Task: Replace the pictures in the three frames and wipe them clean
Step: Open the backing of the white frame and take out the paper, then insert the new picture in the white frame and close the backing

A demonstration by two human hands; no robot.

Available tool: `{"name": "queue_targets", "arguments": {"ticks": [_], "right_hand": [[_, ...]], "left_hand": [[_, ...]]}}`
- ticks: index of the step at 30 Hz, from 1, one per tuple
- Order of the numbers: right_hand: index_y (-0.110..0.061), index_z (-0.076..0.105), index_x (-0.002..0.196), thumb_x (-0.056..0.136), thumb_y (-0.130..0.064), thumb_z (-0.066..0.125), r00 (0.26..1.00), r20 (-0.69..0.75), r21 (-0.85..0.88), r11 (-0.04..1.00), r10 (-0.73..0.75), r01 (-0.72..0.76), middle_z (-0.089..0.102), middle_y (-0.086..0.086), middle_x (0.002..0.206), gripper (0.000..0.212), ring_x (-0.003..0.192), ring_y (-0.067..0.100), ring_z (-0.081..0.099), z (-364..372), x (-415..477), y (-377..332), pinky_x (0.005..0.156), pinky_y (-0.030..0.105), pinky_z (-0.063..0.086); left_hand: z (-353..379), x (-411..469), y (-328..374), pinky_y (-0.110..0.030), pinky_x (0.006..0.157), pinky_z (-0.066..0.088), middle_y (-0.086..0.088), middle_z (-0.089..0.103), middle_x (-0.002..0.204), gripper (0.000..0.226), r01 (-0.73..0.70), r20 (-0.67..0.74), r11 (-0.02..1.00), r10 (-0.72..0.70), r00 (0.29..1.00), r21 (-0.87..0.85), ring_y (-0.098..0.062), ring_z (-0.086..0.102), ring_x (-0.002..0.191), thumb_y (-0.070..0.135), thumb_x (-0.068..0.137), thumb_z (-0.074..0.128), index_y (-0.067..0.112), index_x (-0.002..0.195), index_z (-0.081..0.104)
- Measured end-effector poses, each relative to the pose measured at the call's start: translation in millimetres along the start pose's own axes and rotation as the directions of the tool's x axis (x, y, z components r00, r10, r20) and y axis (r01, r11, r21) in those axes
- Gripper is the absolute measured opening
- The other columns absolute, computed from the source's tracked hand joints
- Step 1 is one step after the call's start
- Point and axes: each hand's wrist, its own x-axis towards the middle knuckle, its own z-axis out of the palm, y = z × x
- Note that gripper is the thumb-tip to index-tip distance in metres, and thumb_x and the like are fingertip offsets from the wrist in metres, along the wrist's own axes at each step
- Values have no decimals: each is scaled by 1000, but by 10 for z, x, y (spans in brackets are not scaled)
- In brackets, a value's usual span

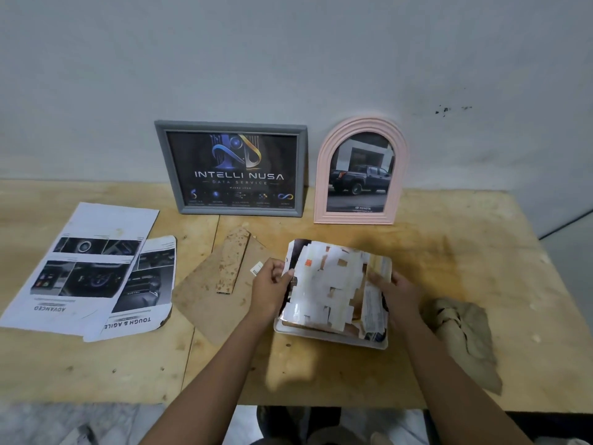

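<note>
A white frame lies face down on the wooden table in front of me. Over it I hold a picture sheet, its back covered in torn tape patches. My left hand pinches its left edge and my right hand grips its right edge. A grey frame with a dark logo print leans on the wall. Beside it a pink arched frame shows a dark pickup truck. A brown backing board with its stand lies left of my hands.
Two printed car sheets lie at the table's left. A crumpled beige cloth sits at the right, close to my right forearm. The table's front edge runs just below my forearms.
</note>
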Motion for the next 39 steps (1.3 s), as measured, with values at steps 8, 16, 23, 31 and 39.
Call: {"name": "queue_targets", "arguments": {"ticks": [8,16,23,31,39], "right_hand": [[-22,63,90,97,-20,46,997,-82,-39,999,11,-14,65,2,95,19,86,18,62,426,28,31,79,40,55],[-18,57,88,90,-18,57,974,199,-471,861,-107,191,59,-2,81,2,76,15,54,1243,-171,33,61,17,40],[-12,48,75,84,-6,55,979,-43,-490,858,-199,153,48,5,69,13,66,24,49,1935,-377,292,54,31,35],[-7,58,98,82,-7,52,926,-251,-610,789,-282,75,55,13,94,17,84,33,54,2142,-432,340,72,42,49],[0,61,105,78,3,53,911,-276,-648,760,-305,58,57,22,100,29,88,38,54,2198,-448,354,75,42,48]], "left_hand": [[-347,-11,-96,-31,63,45,-8,60,74,8,131,-210,958,-187,960,-254,-24,58,72,11,89,60,14,85,53],[-1497,181,-422,-40,82,48,-9,63,93,13,110,-410,826,-385,827,-553,-23,59,86,15,90,59,23,85,49],[-2712,285,-920,-30,66,45,0,57,85,16,-18,-522,666,-568,636,-746,-14,55,73,9,94,49,21,104,44],[-3516,418,-1357,-31,60,41,-6,51,85,16,46,-535,670,-630,563,-741,-21,50,69,9,91,49,17,103,41],[-3280,301,-1220,-41,95,41,-18,44,126,41,82,-715,994,-1,699,79,-30,42,117,8,83,63,2,121,47]]}}
